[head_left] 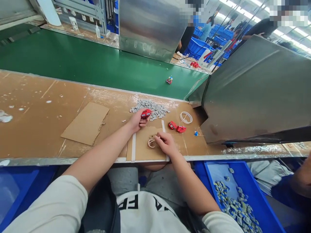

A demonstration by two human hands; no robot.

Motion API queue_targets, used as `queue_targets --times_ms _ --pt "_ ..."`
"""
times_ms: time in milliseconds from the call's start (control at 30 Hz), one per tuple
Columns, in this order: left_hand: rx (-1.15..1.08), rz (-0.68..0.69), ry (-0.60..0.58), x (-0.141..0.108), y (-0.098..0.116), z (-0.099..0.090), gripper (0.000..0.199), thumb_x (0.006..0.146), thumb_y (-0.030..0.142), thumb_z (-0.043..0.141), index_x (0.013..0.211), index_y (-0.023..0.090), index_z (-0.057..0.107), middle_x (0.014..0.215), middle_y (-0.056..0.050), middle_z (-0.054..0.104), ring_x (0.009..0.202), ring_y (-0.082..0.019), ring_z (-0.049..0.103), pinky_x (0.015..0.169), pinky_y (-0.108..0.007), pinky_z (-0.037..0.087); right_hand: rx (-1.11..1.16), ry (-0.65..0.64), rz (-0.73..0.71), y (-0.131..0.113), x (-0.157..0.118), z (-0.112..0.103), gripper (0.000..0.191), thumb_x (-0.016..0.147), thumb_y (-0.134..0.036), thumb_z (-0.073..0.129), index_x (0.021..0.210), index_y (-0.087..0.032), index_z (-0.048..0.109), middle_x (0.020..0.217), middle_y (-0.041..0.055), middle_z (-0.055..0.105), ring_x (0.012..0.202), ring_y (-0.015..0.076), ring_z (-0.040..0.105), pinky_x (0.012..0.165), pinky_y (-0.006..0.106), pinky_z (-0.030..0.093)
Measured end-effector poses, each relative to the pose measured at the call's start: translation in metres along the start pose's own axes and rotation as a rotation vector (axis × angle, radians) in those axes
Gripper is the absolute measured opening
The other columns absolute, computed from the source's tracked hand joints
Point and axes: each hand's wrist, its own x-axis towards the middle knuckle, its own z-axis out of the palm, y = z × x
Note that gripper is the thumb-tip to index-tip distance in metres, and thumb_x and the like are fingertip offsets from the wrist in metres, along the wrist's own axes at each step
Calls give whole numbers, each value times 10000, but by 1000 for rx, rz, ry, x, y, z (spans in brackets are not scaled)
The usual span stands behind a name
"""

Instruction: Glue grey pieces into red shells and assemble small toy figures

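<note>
Over the tabletop (36, 129), the left hand (139, 120) is pinching a red part (146, 113), while the right hand (166, 142) is sitting curled beside a small ring (151, 146), its grip unverifiable.

toy car (146, 114): red | small pieces (157, 110): grey | conveyor belt (109, 69): green | bin (261, 195): blue

A green belt (85, 58) runs along the far edge of the table (43, 110). Left of the table's middle lies a torn-edged cardboard sheet (84, 124); a metal panel (255, 87) rises over its right part. Beyond the belt stand a white bottle (97, 32) and white cup (73, 24).
</note>
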Motion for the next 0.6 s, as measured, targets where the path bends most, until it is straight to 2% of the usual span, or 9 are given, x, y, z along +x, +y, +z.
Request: queue_targets --times_ms 100,200,267,367,467,600 --pt "-147 -52 -47 -2 6 1 205 895 356 560 960 165 601 709 25 545 422 -42 297 366 -155 216 79 48 23 3 -2 -3 517 1016 -553 539 635 -223 423 592 -32 412 570 133 388 586 284 302" --pt "-128 -9 -105 -4 6 2 201 934 359 593 948 158 586 821 2 612 452 -32 339 378 -156 263 122 63 16 4 -4 -4 524 1003 -572 561 631 -225 436 598 -26 432 581 138 397 603 294 320" --pt "-75 42 -129 -4 3 1 272 954 421 657 959 158 589 861 2 626 467 -19 345 389 -145 257 148 31 -5 3 -5 -5 515 1005 -556 571 631 -226 442 599 -24 433 585 141 396 607 299 318" --pt "-16 108 -115 -5 0 -1 381 893 462 797 964 170 564 899 10 630 496 -2 353 411 -120 222 195 -51 -57 3 -6 -6 494 1012 -522 579 636 -226 455 599 -26 434 575 137 380 600 299 304" --pt "25 126 -88 -7 0 -1 426 842 430 863 1034 192 567 940 7 638 544 -16 417 428 -117 244 214 -72 -58 2 -6 -6 509 1008 -536 580 627 -230 435 589 -29 409 568 137 364 593 301 297" --pt "62 82 -117 -8 0 4 394 887 352 800 1210 217 618 902 11 601 601 -63 509 439 -149 321 225 -39 -28 4 -6 -7 549 998 -569 582 606 -231 399 568 -34 376 551 132 338 581 302 288"
